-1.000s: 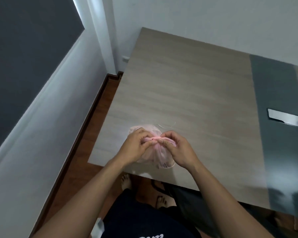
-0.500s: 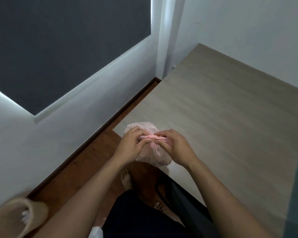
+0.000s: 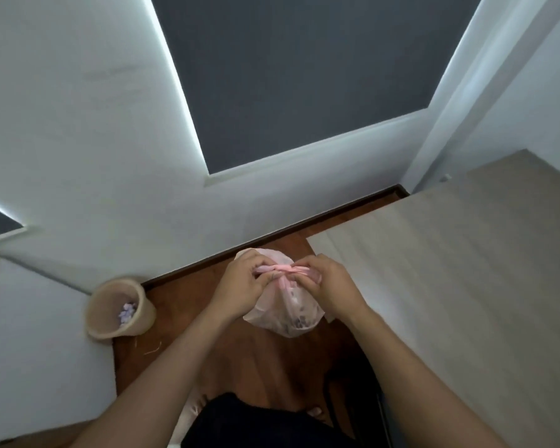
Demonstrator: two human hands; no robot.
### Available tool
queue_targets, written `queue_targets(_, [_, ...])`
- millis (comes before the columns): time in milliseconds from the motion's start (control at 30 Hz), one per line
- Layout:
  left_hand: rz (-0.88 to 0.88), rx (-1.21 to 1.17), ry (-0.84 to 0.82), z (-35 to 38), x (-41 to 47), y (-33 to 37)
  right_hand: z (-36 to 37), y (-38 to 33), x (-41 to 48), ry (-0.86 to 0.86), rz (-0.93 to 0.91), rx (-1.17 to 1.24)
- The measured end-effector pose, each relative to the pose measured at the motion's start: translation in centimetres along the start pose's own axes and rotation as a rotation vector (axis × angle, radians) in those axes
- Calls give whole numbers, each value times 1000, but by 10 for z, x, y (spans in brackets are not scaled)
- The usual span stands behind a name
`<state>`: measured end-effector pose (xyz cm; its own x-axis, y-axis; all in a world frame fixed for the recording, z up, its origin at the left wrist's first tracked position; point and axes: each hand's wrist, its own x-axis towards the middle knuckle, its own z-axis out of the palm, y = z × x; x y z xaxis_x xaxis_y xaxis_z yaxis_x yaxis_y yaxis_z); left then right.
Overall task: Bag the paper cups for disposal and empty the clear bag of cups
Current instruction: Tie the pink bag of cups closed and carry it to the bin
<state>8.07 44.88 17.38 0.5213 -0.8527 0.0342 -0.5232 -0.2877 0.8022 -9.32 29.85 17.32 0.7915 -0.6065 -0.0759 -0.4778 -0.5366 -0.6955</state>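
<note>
A thin pink plastic bag [image 3: 288,313] hangs in the air over the wooden floor, just left of the table corner. Dim shapes of its contents show through the plastic. Its handles are twisted into a knot at the top. My left hand [image 3: 241,284] pinches the left end of the knot. My right hand [image 3: 327,286] pinches the right end. Both hands are closed on the bag's handles. No loose cups or clear bag are in view.
A beige waste bin [image 3: 118,308] stands on the floor by the wall at the left, with pale purple scraps inside. The wood-grain table [image 3: 459,270] fills the right side. A white wall with a dark panel runs behind. My bare feet show below.
The view has swung left, away from the table, toward the wall and the bin. The bag has come off the table edge and now hangs over the floor, both hands still on its knot.
</note>
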Motion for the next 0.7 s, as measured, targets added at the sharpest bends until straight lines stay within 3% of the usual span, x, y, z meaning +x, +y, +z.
queue_targets(133, [-71, -1, 101, -51, -28, -35, 37, -48, 18, -91, -56, -100])
queue_targets(300, [-91, 37, 103, -114, -68, -82, 96, -106, 34, -257, -100, -249])
queue_targets(700, [-189, -113, 219, -241, -138, -198, 230, -231, 48, -288, -182, -166])
